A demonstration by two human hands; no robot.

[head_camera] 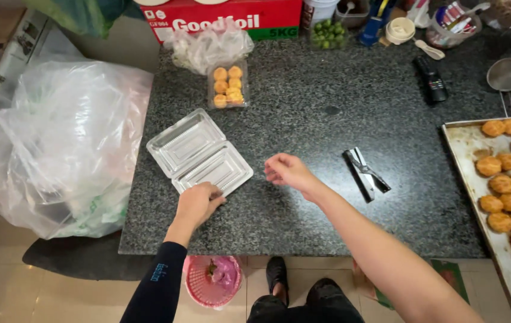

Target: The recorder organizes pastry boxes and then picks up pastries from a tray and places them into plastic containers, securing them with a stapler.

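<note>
The left hand point(197, 203) rests its curled fingers on the near edge of an open clear plastic clamshell box point(199, 152), pinning that edge against the desk point(315, 107); the grip is half closed and presses down on the rim without wrapping around it. The right hand point(287, 170) hovers just above the dark speckled stone to the right of the box, fingers loosely spread and pointing left toward it, holding nothing and touching nothing that can be made out.

The box lies flat with both halves empty, at the left part of the desk, tilted so one corner points toward the person. To handle it well here, it seems wise to keep the left hand steady on the rim so the light plastic does not slide, and to keep the free hand low and near.

Further out, a closed small clear box of round golden pastries point(227, 85) stands beyond the open one, next to a crumpled clear bag point(207, 45). A folded metal tool point(365, 174) lies to the right of the free hand. At the far right, a baking tray point(465, 143) carries rows of golden pastries point(510, 179). A big clear plastic bag point(64, 143) bulges left of the desk.
</note>
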